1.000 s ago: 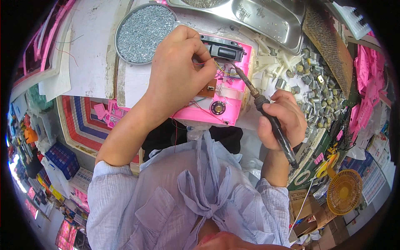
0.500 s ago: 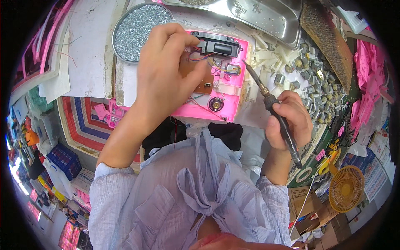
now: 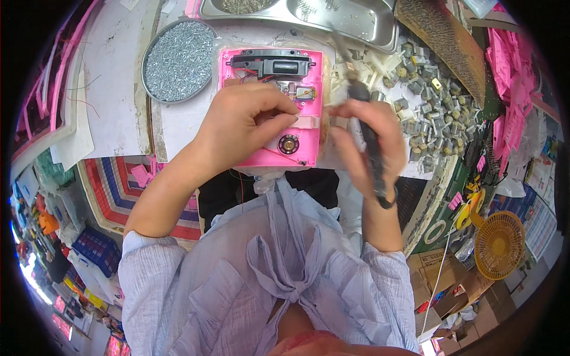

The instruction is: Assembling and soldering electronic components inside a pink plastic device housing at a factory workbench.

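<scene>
In front of me lies a pink plastic casing (image 3: 267,159) fitted with electronic parts. A black plastic assembly (image 3: 273,63) spans its far end, a small metal motor (image 3: 306,94) sits at the right, and a round speaker (image 3: 289,144) is at the near side. Over the middle of the casing is my left hand (image 3: 243,121), thumb and fingertips pinched beside a whitish block (image 3: 307,122); whatever they grip is too small to make out. My right hand (image 3: 380,139) grips a soldering iron (image 3: 371,145) by its black handle, just right of the casing. Its tip is blurred and points away from me.
A round tray of small metal screws (image 3: 179,59) stands at the left. Behind is a steel tray (image 3: 350,24) with compartments. Many small motors (image 3: 430,107) and white plastic pieces (image 3: 380,65) are heaped at the right, beside a brown board (image 3: 445,47). Pink parts (image 3: 504,89) lie farther right.
My left hand has moved from the wires by the black assembly toward the casing's near middle. My right hand has brought the soldering iron left and its tip farther away. The whole view has shifted slightly.
</scene>
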A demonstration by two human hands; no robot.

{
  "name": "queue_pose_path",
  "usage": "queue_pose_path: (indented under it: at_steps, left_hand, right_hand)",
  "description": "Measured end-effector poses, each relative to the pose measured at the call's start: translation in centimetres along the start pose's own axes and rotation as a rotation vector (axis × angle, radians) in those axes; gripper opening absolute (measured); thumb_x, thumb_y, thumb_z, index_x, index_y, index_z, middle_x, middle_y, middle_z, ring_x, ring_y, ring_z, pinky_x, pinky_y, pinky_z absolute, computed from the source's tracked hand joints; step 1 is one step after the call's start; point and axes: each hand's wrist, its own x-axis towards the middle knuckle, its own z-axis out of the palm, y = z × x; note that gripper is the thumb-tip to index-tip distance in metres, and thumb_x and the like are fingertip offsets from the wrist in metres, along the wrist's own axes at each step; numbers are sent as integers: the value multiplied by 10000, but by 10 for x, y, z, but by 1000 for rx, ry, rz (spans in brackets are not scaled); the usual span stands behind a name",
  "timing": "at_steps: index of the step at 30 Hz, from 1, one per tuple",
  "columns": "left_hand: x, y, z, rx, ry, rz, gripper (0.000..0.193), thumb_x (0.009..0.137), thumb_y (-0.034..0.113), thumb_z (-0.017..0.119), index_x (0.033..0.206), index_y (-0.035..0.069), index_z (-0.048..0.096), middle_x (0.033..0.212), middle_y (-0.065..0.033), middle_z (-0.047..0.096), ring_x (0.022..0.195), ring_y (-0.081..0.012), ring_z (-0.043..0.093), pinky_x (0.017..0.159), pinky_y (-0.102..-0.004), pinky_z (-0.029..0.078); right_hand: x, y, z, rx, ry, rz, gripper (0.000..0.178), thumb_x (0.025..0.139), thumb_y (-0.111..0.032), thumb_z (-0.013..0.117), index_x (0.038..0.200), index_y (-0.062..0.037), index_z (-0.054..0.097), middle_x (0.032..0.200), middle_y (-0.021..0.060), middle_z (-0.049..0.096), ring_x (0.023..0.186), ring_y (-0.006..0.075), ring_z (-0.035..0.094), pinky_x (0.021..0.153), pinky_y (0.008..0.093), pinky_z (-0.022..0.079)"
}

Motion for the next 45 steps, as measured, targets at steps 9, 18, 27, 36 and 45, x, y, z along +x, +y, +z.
queue_pose_path:
  at_steps: [9,18,27,36,45]
  left_hand:
    - [3,8,-6,-36,2,-130,95,832,51,757,906,18,706,712,-87,631,578,-175,569,541,-303,446]
    - [-3,-3,-6,162,-107,148,118,822,27,734,923,19,672,923,-76,628,849,-260,631,724,-349,511]
    - [-6,5,-5,355,-175,233,142,795,76,737,884,45,632,1030,-66,615,957,-256,642,768,-371,552]
    - [-6,2,-6,281,-157,258,217,750,4,754,921,52,629,1020,-85,619,907,-291,655,730,-364,544]
    - [-6,2,-4,308,-144,271,206,750,11,754,906,53,625,1005,-84,623,898,-291,658,720,-372,545]
  right_hand:
    - [15,12,36,11,-23,-125,571,725,97,784,1250,-59,619,971,95,725,883,223,659,810,334,497]
    - [-20,-1,-24,174,62,139,291,821,-75,791,1089,-11,700,990,158,667,848,235,650,796,362,536]
    - [-26,0,-45,309,-246,61,244,737,-38,722,975,8,695,789,121,701,662,313,632,632,384,531]
    - [-18,-5,-36,250,-294,53,207,772,-44,724,971,-3,685,815,118,712,656,305,650,643,393,544]
    - [-17,-4,-33,246,-279,26,210,769,-49,724,971,-6,687,808,108,712,648,297,649,652,396,547]
